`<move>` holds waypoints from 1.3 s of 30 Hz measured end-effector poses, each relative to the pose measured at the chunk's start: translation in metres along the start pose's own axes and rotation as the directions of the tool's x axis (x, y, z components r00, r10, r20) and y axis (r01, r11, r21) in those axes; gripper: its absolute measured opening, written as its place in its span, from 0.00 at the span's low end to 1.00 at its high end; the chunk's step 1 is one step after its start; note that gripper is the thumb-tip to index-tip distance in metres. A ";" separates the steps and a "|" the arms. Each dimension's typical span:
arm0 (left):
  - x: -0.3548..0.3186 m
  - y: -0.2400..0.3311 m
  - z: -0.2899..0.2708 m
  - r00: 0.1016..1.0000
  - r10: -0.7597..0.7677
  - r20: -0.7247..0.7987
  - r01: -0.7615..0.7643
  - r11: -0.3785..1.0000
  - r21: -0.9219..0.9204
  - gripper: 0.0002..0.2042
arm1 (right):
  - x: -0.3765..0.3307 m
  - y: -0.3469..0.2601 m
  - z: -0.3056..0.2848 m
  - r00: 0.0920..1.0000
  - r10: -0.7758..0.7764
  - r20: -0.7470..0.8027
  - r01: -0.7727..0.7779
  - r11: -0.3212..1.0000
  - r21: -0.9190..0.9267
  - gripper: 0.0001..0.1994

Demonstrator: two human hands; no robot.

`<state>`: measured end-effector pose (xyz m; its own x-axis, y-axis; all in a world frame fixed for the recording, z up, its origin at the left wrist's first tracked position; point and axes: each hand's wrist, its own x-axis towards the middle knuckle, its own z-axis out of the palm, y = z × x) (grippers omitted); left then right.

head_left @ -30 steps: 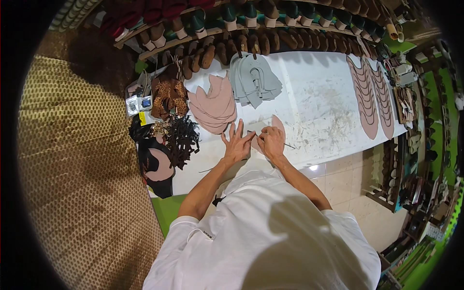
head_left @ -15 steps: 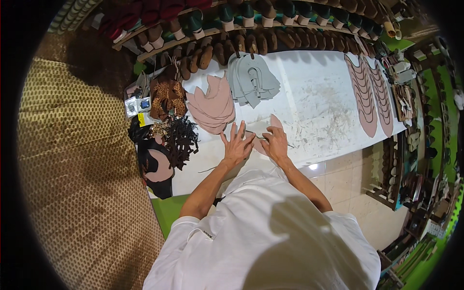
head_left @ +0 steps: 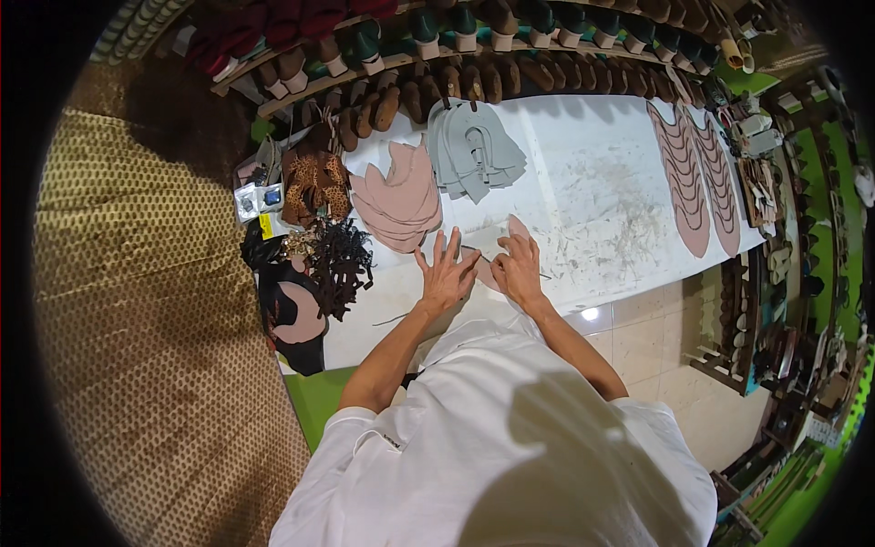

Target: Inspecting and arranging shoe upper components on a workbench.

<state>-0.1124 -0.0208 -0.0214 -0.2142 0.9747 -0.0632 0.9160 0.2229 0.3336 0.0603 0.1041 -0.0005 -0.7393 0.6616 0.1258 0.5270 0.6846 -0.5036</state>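
A pink cut piece of shoe leather [head_left: 488,274] lies on the table's near side, partly covered by my hands. My left hand [head_left: 447,277] rests at its left with fingers spread, the thumb and fingertips close to the piece's edge. My right hand [head_left: 518,273] is over the piece with its fingers bent and drawn together on a thin dark strip [head_left: 468,248], which runs across the piece and sticks out past the hand. The pink tip shows above the right fingers. Exactly how the fingertips grip the strip is hidden.
A pink stack [head_left: 401,201] and a grey stack [head_left: 497,164] of cut pieces lie beyond my hands. Black strips [head_left: 342,264] heap at the left. Rows of pink pieces [head_left: 684,196] lie at the right of the white table [head_left: 583,164]. Racks of shoes [head_left: 547,41] stand behind.
The right hand has shifted very slightly, and less of the dark strip shows to its right. The left hand looks the same.
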 end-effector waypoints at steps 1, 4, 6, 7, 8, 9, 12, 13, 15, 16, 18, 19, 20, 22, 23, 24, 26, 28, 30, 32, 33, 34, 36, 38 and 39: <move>0.001 0.000 -0.002 1.000 0.001 0.000 -0.001 1.000 0.000 0.22 | -0.001 -0.001 0.002 1.000 -0.006 0.001 0.006 1.000 -0.009 0.08; 0.005 0.000 -0.007 0.997 0.073 0.027 -0.076 0.990 0.121 0.21 | -0.002 -0.004 0.004 1.000 -0.018 0.002 0.018 0.999 -0.048 0.08; 0.008 0.000 -0.009 0.990 0.139 0.036 -0.143 0.965 0.219 0.21 | -0.002 -0.006 0.004 1.000 -0.023 0.000 0.023 0.996 -0.081 0.08; 0.009 0.000 -0.010 0.990 0.140 0.034 -0.144 0.965 0.219 0.21 | -0.002 -0.006 0.005 1.000 -0.021 0.009 0.021 0.996 -0.084 0.08; 0.008 -0.001 -0.012 0.990 0.135 0.042 -0.141 0.972 0.188 0.21 | -0.001 -0.006 0.005 1.000 -0.018 0.018 0.020 0.996 -0.087 0.08; 0.008 -0.001 -0.012 0.990 0.133 0.051 -0.139 0.978 0.156 0.21 | -0.001 -0.005 0.006 1.000 -0.017 0.015 0.018 0.996 -0.089 0.08; 0.007 0.002 -0.011 0.998 0.059 0.011 -0.059 0.997 -0.049 0.22 | 0.000 -0.004 0.008 1.000 -0.022 0.012 0.023 0.994 -0.104 0.08; 0.007 0.002 -0.010 0.998 0.058 0.012 -0.058 0.997 -0.050 0.22 | 0.000 -0.004 0.008 1.000 -0.014 0.013 0.015 0.996 -0.093 0.08; 0.006 0.005 -0.010 0.996 0.053 -0.075 -0.062 0.992 -0.114 0.21 | 0.000 -0.004 0.008 1.000 -0.005 0.016 0.006 0.997 -0.082 0.08; 0.006 0.006 -0.011 0.996 0.053 -0.074 -0.062 0.991 -0.115 0.21 | 0.000 -0.003 0.008 1.000 -0.010 0.005 0.010 0.997 -0.083 0.08; 0.005 0.008 -0.011 0.997 0.074 -0.007 -0.074 0.996 -0.046 0.22 | 0.000 -0.002 0.009 1.000 -0.016 -0.005 0.015 0.996 -0.085 0.08; 0.004 0.009 -0.011 0.997 0.073 -0.008 -0.073 0.996 -0.047 0.22 | 0.000 -0.001 0.010 1.000 -0.010 0.003 0.010 0.997 -0.079 0.08; 0.003 0.010 -0.011 0.997 0.083 -0.009 -0.083 0.996 -0.038 0.20 | 0.000 -0.001 0.010 1.000 -0.003 0.011 0.004 0.997 -0.072 0.08; 0.002 0.008 -0.009 0.996 0.090 -0.012 -0.090 0.996 -0.030 0.19 | 0.000 -0.003 0.009 1.000 -0.004 0.011 0.005 0.998 -0.061 0.08; 0.002 0.007 -0.008 0.993 0.117 -0.031 -0.117 0.993 -0.009 0.19 | 0.000 -0.004 0.008 1.000 -0.003 0.010 0.003 0.999 -0.048 0.08; 0.003 0.008 -0.010 0.988 0.147 -0.049 -0.147 0.989 0.011 0.19 | 0.000 -0.003 0.008 1.000 -0.002 0.009 0.003 0.999 -0.050 0.08; 0.003 0.010 -0.012 0.991 0.130 -0.018 -0.130 0.991 -0.007 0.20 | 0.000 -0.003 0.009 1.000 0.014 0.022 -0.012 0.999 -0.049 0.08; 0.003 0.014 -0.015 0.994 0.112 0.013 -0.112 0.993 -0.024 0.20 | 0.000 -0.003 0.009 1.000 0.015 0.023 -0.014 0.998 -0.056 0.08; 0.000 0.018 -0.016 0.993 0.113 -0.045 -0.116 0.991 -0.071 0.21 | 0.000 -0.002 0.010 1.000 0.018 0.024 -0.016 0.998 -0.062 0.08; -0.002 0.021 -0.016 0.995 0.096 0.009 -0.096 0.994 -0.050 0.22 | -0.001 0.000 0.012 1.000 0.011 0.001 -0.011 0.999 -0.050 0.06; -0.004 0.022 -0.014 0.995 0.072 0.064 -0.071 0.997 -0.027 0.23 | 0.000 0.000 0.010 1.000 0.011 0.004 -0.011 0.999 -0.050 0.06; -0.006 0.022 -0.012 0.995 0.072 0.066 -0.070 0.997 -0.029 0.23 | 0.000 0.000 0.009 1.000 0.000 -0.005 0.000 0.999 -0.053 0.07; -0.006 0.023 -0.008 0.996 0.086 -0.024 -0.086 0.996 0.016 0.22 | -0.002 -0.001 0.005 1.000 -0.009 -0.010 0.009 0.998 -0.056 0.07; -0.007 0.024 -0.004 0.997 0.070 -0.024 -0.070 0.998 0.007 0.22 | -0.005 -0.001 -0.003 0.999 0.045 -0.011 -0.044 0.995 0.090 0.09; -0.009 0.026 -0.002 0.998 0.052 -0.025 -0.052 0.999 0.001 0.22 | -0.009 0.000 -0.005 0.999 0.046 -0.005 -0.045 0.995 0.091 0.09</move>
<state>-0.0875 -0.0236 -0.0105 -0.1743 0.9844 -0.0226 0.9263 0.1717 0.3354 0.0692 0.0996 0.0026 -0.7120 0.6940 0.1071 0.5198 0.6234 -0.5840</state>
